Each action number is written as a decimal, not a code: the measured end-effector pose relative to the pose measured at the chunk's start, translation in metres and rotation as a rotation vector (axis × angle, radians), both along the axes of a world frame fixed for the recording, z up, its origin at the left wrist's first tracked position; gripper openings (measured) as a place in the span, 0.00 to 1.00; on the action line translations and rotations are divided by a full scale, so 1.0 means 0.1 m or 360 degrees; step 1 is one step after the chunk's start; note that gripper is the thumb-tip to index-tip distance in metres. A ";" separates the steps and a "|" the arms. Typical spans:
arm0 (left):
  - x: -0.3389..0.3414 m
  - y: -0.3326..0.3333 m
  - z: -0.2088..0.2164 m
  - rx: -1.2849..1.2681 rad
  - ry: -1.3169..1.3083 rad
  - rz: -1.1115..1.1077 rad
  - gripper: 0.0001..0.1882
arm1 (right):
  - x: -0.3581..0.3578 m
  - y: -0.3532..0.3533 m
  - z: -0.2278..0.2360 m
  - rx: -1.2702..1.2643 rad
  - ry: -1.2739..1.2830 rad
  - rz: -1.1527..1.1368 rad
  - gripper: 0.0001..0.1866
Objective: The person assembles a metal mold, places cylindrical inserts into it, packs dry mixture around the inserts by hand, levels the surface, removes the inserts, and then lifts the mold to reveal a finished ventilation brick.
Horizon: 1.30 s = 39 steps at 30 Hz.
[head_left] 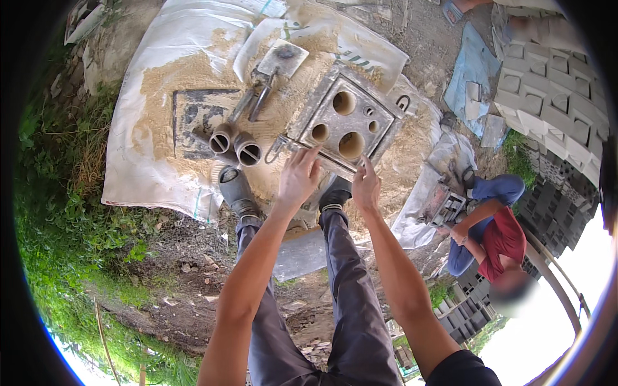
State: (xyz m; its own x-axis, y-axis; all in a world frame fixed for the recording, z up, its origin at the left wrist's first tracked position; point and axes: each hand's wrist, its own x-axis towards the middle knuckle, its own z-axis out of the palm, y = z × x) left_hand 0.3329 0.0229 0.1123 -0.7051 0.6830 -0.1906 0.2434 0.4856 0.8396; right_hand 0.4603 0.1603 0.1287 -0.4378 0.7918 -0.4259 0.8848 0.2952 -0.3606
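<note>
A square grey metal mould [334, 122] lies before me on sand-strewn sacking, with several round holes in its top and a loop handle at either side. My left hand [300, 176] is at its near edge, fingers stretched out onto the rim and thumb apart. Against the same edge, farther right, my right hand [367, 188] has its fingertips touching the rim. Neither hand appears to lift anything. Left of the mould, two short metal cylinders [248, 149] with a bar across each end lie by my foot. Beyond them rests a flat square plate [283, 58] with a handle.
Sandy white sacks [148, 174] cover the ground, with a dark square print [206, 116] at left. A co-worker in a red shirt [504, 235] crouches at right, hands on another metal mould [444, 204]. Stacked grey blocks [547, 83] stand behind; plants [77, 212] grow at left.
</note>
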 end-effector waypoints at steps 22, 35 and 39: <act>-0.02 1.05 -0.22 -0.0836 0.0468 -0.0793 0.42 | -1.03 1.27 -0.40 -0.0045 -0.0363 0.0298 0.28; -0.08 1.12 -0.07 -0.1049 0.0517 -0.0789 0.45 | -1.13 1.26 -0.25 -0.0133 -0.0554 0.0215 0.32; -0.12 1.22 -0.11 -0.0911 0.0554 -0.0468 0.52 | -1.14 1.43 -0.39 -0.0411 -0.0534 0.0057 0.37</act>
